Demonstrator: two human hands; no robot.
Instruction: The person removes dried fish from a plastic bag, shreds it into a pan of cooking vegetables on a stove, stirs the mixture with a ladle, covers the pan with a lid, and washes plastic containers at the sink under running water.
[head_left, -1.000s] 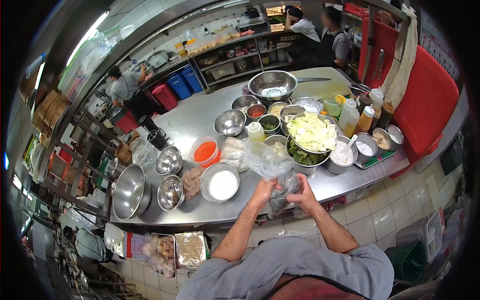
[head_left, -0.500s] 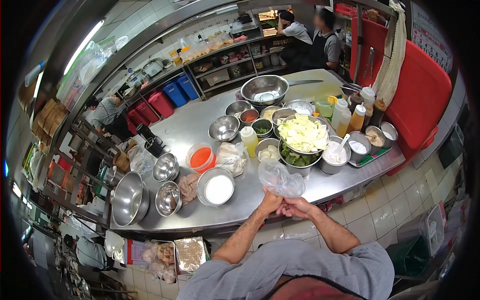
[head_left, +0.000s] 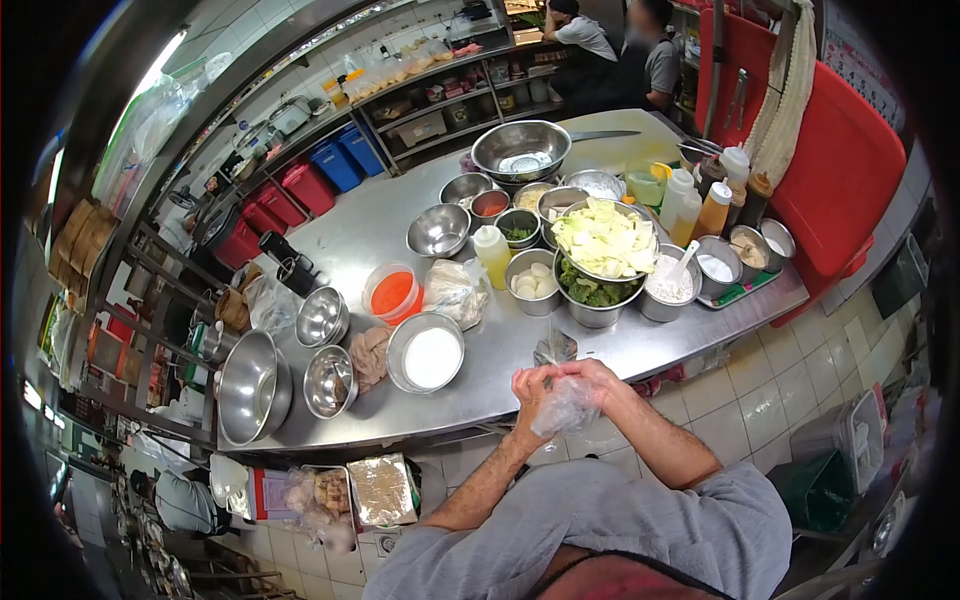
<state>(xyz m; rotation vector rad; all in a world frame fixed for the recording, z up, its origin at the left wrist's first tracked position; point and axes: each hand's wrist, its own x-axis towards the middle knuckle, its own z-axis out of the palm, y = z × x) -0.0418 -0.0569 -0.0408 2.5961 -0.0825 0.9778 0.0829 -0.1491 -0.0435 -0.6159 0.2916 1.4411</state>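
Note:
My left hand [head_left: 533, 392] and my right hand [head_left: 592, 378] meet at the table's front edge, both closed on a crumpled clear plastic bag [head_left: 566, 408]. The loose part of the bag hangs toward me, below my fingers. A dark-looking end of plastic [head_left: 555, 347] sticks out beyond my fingertips over the steel table [head_left: 480, 385]. Beyond my hands are a pot of white round pieces [head_left: 533, 284] and a bowl of cut cabbage [head_left: 605, 238] above green leaves [head_left: 595, 289]. To the left is a bowl of white contents [head_left: 432, 358].
Steel bowls [head_left: 255, 388] stand at the left, near a red-orange tub [head_left: 393, 293]. Squeeze bottles [head_left: 714, 214] and a pot of white powder [head_left: 672, 283] are at the right. A knife [head_left: 605, 134] lies at the back. Two people [head_left: 583, 38] are beyond the table.
The bag's loose part has swung from beyond my hands toward me, and a dark end now points at the table. A person at the far left has moved mostly out of sight.

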